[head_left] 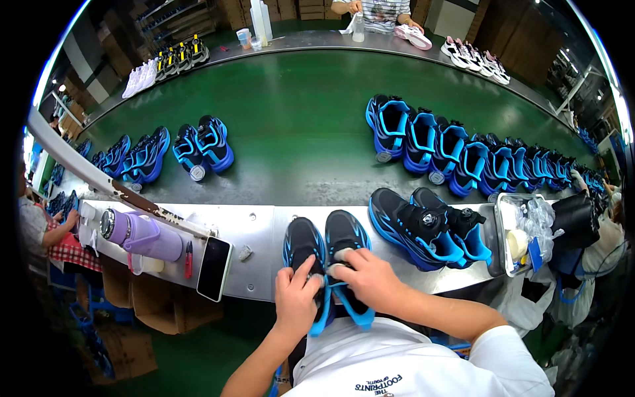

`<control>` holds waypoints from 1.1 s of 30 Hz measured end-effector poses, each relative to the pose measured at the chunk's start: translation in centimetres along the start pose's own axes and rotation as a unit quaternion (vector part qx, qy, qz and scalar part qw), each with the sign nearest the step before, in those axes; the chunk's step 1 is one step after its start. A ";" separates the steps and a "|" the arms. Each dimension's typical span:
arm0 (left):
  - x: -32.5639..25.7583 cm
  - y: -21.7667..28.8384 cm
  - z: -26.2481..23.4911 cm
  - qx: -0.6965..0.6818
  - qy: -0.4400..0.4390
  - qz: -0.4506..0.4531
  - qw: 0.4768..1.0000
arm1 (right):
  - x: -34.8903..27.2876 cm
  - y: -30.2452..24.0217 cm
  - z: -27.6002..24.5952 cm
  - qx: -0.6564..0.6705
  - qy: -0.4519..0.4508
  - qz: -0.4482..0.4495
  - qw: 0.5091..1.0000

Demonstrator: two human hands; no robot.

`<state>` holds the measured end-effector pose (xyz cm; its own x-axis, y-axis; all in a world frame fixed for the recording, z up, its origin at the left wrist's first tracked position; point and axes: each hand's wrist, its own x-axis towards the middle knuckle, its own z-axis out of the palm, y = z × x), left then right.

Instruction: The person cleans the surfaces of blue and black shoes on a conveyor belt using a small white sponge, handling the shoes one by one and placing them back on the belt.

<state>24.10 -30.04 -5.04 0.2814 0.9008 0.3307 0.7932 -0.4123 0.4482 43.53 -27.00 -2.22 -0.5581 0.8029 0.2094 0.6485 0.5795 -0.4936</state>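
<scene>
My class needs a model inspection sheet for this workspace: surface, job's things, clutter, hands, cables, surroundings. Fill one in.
Surface: metal ledge, with a wide green surface beyond it.
Job's things: black-and-blue left shoe and right shoe, side by side, toes away from the person; another pair to their right.
Clutter: purple flask, phone, clear tray holding plastic wrap.
Hands: left hand on the left shoe, right hand on the right shoe; grip unclear.
Cables: nothing seen.
Surroundings: similar shoes lined up on the green surface; a person opposite, one hand at a pink-and-white shoe.
</scene>
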 end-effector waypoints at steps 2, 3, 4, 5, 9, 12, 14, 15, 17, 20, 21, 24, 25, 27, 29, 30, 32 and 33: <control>-0.3 0.1 1.1 0.027 0.020 0.010 0.999 | -1.9 1.5 -0.5 -0.024 0.007 -0.018 1.000; -0.7 0.1 0.8 0.029 0.006 0.010 1.000 | -2.7 1.5 -0.8 -0.041 0.008 -0.039 0.998; -0.8 0.2 0.8 0.027 0.009 0.012 1.000 | -3.4 1.3 -0.5 -0.080 0.018 -0.038 0.996; -0.8 0.3 0.8 0.032 0.002 0.014 0.999 | -3.7 1.2 -0.1 -0.120 0.028 -0.055 0.991; 0.0 0.6 1.2 0.027 0.008 0.033 0.999 | -3.3 1.1 2.6 -0.155 0.013 -0.049 0.987; -0.4 0.7 1.2 0.041 0.030 0.026 0.998 | -3.4 0.9 1.7 0.018 0.012 0.022 1.000; -0.5 1.2 1.0 0.051 0.010 0.005 0.999 | -3.0 0.2 1.3 0.123 0.024 0.071 0.990; -0.4 1.3 1.6 0.050 0.011 0.016 0.999 | -3.1 0.4 2.2 0.084 0.057 0.065 0.993; -0.3 1.1 1.6 0.047 0.003 0.036 0.998 | -3.9 0.6 3.4 0.049 0.091 0.058 0.993; -0.4 1.0 -0.6 -0.012 -0.085 0.028 0.996 | -4.0 1.5 0.9 0.063 0.002 0.017 0.998; -0.4 0.8 -1.3 -0.039 -0.089 0.020 0.995 | -3.8 1.3 0.0 0.045 -0.038 0.028 0.998; 0.3 -0.2 -1.8 -0.110 -0.069 -0.015 0.991 | -2.9 0.2 -1.4 -0.050 -0.007 -0.016 0.999; 0.7 -0.2 -1.1 -0.094 -0.069 0.002 0.993 | -2.8 0.4 -1.1 -0.051 -0.006 -0.019 0.999; 0.8 -0.1 -0.3 -0.074 -0.069 0.017 0.995 | -2.5 1.2 0.3 -0.156 -0.030 -0.079 0.984; 0.9 -0.1 0.0 -0.046 -0.072 0.043 0.995 | -2.7 1.9 1.2 -0.111 -0.015 -0.086 0.990; 0.7 0.2 -0.1 -0.043 -0.069 0.045 0.996 | -2.8 2.2 1.2 -0.065 -0.004 -0.090 0.994; 0.4 0.7 -0.2 -0.071 -0.002 -0.020 0.997 | -2.0 1.5 -2.2 -0.019 -0.058 -0.097 0.993; 0.6 0.9 -0.4 -0.088 0.035 -0.047 0.994 | -1.6 1.2 -3.5 0.063 -0.093 -0.059 0.992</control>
<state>24.79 -29.92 -4.13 0.1677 0.9272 0.3349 0.7058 -0.3501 0.6159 47.03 -27.09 -0.21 -0.7203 0.6835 0.1185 0.5087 0.6366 -0.5796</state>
